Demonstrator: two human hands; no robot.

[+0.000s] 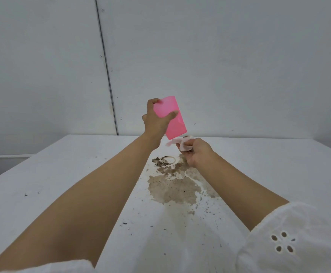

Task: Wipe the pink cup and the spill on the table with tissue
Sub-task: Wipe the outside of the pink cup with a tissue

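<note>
Looks like the cup-wiping step: left hand (155,120) has its fingers wrapped round the translucent pink plastic cup (172,117), held tilted above the white table (62,174). Right hand (195,152) pinches a crumpled white tissue (184,145) at the cup's lower end. The brown gritty spill (174,187) sits untouched below, so I'd guess that's next.

The white table (62,184) carries a brown spill (172,190) in its middle part. The spill is a wide, thin stain with uneven edges. At the far end of the spill there is a pale ring (168,160), and dark grit (157,163) lies just beside the ring. Small dark specks (206,209) are scattered near the spill on its right and near side. A few more lie well apart on its left.
</note>
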